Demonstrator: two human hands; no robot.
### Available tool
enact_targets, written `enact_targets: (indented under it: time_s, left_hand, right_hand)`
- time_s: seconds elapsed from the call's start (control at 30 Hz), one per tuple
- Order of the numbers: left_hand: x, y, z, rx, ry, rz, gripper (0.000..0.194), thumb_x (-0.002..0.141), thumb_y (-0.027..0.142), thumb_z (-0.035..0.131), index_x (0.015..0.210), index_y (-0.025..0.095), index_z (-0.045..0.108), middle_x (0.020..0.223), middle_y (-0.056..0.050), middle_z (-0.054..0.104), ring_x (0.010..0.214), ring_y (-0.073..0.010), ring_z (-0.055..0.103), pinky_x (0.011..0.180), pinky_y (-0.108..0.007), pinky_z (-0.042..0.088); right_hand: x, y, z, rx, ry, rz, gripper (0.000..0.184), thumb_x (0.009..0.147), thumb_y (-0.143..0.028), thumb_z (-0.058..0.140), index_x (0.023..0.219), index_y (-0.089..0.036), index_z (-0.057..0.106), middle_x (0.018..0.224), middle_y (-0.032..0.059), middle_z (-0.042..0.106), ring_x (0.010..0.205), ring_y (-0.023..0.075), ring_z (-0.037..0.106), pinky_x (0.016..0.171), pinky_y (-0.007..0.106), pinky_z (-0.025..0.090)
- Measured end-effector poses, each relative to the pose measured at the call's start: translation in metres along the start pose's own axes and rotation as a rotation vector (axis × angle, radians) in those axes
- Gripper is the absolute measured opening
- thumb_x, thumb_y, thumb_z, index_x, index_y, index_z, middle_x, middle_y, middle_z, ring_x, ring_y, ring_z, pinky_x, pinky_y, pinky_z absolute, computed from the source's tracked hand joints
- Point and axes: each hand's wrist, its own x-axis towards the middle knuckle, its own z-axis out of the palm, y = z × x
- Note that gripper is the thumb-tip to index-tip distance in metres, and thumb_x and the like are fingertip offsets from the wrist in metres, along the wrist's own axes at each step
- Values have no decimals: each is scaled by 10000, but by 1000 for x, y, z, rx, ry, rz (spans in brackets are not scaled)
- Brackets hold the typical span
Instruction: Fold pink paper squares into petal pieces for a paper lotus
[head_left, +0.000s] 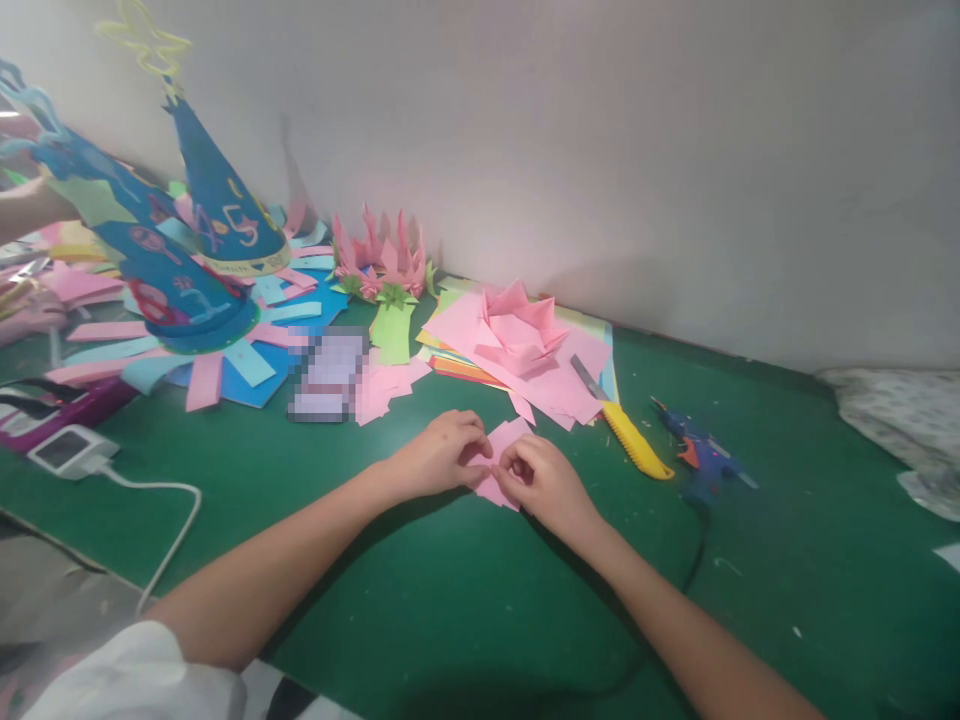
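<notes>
Between my two hands is a small sheet of pink paper (504, 436), low over the green table. My left hand (439, 458) is closed on its left side, thumb and fingertips at the paper. On the other side, my right hand (551, 485) pinches the paper near its middle, fingers curled. Part of the sheet is hidden under the fingers. Just beyond lie a folded pink paper flower (521, 330) on a stack of coloured paper (461, 365) and a yellow utility knife (636, 440) with its blade out.
A blue glue gun (705, 455) with a dark cord lies to the right. Loose pink pieces (386, 385), a blurred-out phone (330, 375), a pink paper crown (382, 255) and decorated blue cone hats (217, 190) stand leftward. Another person's arm (34, 208) reaches in at far left, near a white cable (184, 490).
</notes>
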Motion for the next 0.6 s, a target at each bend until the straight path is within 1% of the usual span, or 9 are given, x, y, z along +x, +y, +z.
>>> enact_targets:
  time_s: [0.23, 0.4, 0.6]
  left_hand:
    - [0, 2, -3, 3, -39, -23, 140, 744, 167, 681, 881, 158, 654, 911, -44, 571, 894, -189, 546, 823, -313, 430]
    - [0, 3, -2, 19, -33, -23, 143, 749, 141, 664, 890, 159, 651, 908, -43, 563, 862, -178, 545, 805, -301, 435]
    - [0, 1, 1, 31, -19, -20, 129, 750, 155, 659, 879, 159, 649, 906, -47, 569, 852, -184, 542, 815, -320, 430]
  right_hand:
    - [0, 1, 1, -4, -8, -4, 183, 791, -200, 558, 622, -191, 488, 619, -16, 502, 615, 140, 461, 600, 271, 339]
    - [1, 1, 1, -7, 3, -6, 186, 786, -194, 556, 614, -194, 487, 613, -17, 501, 612, 141, 459, 593, 270, 339]
    - [1, 0, 0, 5, -2, -2, 174, 779, -188, 556, 621, -193, 483, 613, -20, 492, 608, 139, 450, 589, 267, 335]
